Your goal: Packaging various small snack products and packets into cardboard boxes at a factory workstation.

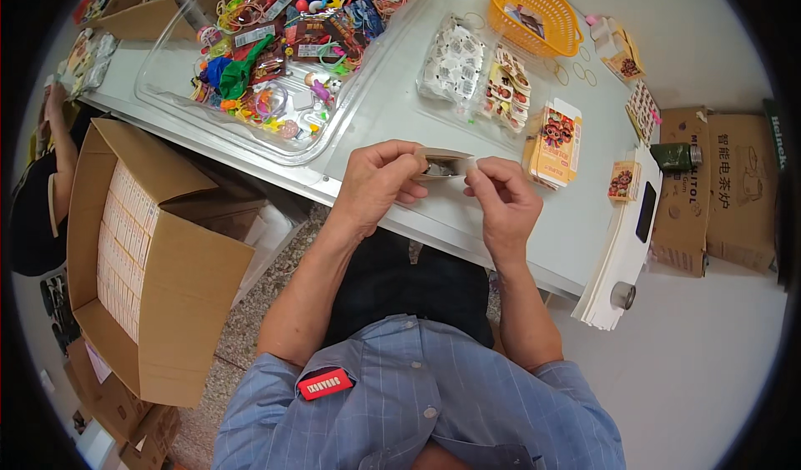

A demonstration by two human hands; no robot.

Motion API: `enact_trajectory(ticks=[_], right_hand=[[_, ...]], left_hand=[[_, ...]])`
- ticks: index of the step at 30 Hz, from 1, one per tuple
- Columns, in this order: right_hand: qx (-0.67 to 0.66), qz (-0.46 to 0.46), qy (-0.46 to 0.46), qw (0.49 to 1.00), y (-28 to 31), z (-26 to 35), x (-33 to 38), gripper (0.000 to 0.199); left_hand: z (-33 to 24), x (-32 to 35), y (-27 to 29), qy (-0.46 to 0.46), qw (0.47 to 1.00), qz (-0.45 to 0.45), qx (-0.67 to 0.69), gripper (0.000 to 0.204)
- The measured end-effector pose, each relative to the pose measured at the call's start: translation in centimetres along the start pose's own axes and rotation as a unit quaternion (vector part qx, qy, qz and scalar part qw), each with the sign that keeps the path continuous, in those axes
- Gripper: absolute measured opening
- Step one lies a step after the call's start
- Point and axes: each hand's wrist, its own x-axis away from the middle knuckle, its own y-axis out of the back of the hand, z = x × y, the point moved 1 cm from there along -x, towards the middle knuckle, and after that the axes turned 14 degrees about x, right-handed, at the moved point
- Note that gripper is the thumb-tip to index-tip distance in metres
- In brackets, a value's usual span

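Note:
Between my hands, over the table's front edge, is a small open carton (446, 153), pale on the outside. Something dark and silvery shows inside it, too small to make out. My left hand (375, 185) pinches the carton's left end between thumb and fingers. At its right end, the thumb and forefinger of my right hand (507, 207) are closed on the pale edge. Just beyond my right hand lies a pile of flat orange-and-white printed cartons (552, 149). Farther back are small printed cards (507, 90) and a clear bag of white-and-black pieces (453, 60).
A clear plastic tub (313, 140) of colourful trinkets stands at the far left of the table. An orange basket (534, 11) sits at the back, near loose rubber bands (580, 71). Left of me is an open cardboard box (188, 295) packed with small cartons. White sheets (605, 270) carry a phone (646, 211).

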Motion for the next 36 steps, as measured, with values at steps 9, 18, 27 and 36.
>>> enact_trajectory(ticks=[9,18,27,36], right_hand=[[0.095,0.036,0.057,0.993,0.1,0.3,-0.5,0.012],[-0.114,0.202,-0.030,0.972,0.8,-2.0,-3.6,0.025],[0.016,0.186,0.166,0.968,1.2,-3.3,-3.5,0.033],[0.087,0.118,0.244,0.959,0.8,-2.2,-2.9,0.033]], left_hand=[[-0.2,-0.1,0.4,0.003,1.000,0.025,-0.007,0.028],[0.6,-1.0,1.1,-0.110,0.988,0.101,-0.034,0.021],[1.2,-1.6,2.0,-0.306,0.927,0.159,-0.149,0.023],[1.1,-2.4,2.9,-0.367,0.882,0.186,-0.231,0.029]])
